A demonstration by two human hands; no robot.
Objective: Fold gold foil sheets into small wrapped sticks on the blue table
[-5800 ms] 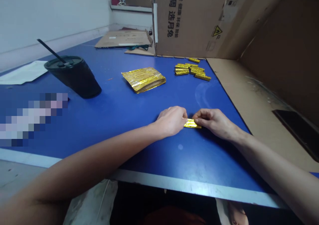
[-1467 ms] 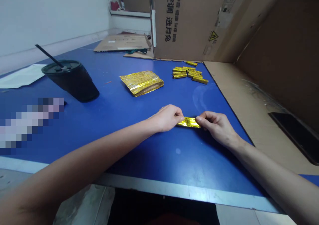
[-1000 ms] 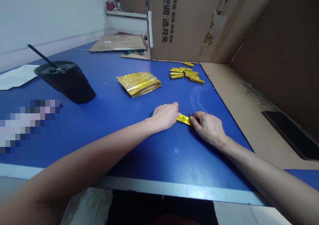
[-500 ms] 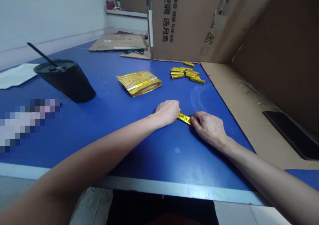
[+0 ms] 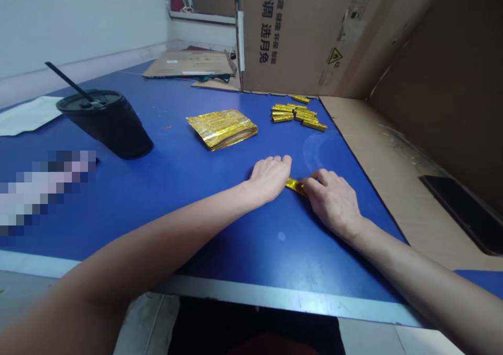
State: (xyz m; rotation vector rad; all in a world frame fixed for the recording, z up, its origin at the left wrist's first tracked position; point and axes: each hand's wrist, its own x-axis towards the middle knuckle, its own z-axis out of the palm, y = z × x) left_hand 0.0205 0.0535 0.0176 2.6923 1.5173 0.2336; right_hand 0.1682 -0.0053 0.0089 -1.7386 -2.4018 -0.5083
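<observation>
The right hand (image 5: 334, 200) is laid palm down, its fingers (image 5: 319, 176) curled over the right end of a folded gold foil strip (image 5: 294, 185), hiding that end; whether the strip is pinched or merely pressed cannot be told. The left hand (image 5: 271, 178) is held palm down with its fingers together, nothing grasped, its edge just beside the strip's left end. The narrow, glossy strip lies slanted between the hands on a smooth blue table top (image 5: 275, 255).

Farther off, a loose pile of crinkled folded foil strips (image 5: 296, 115) is gathered near the table's far edge. A flat stack of creased gold foil sheets (image 5: 222, 129) is placed to its left. A tapered matte black tumbler (image 5: 112, 127) stands farther left, fitted with a round lid and a thin black straw (image 5: 66, 77). A sheet of white paper (image 5: 29, 115) lies beyond it, at the table's left side. An upright corrugated cardboard carton (image 5: 298, 35), printed with Chinese characters, rises behind the table. A pixelated patch (image 5: 43, 190) obscures whatever lies at the left.
</observation>
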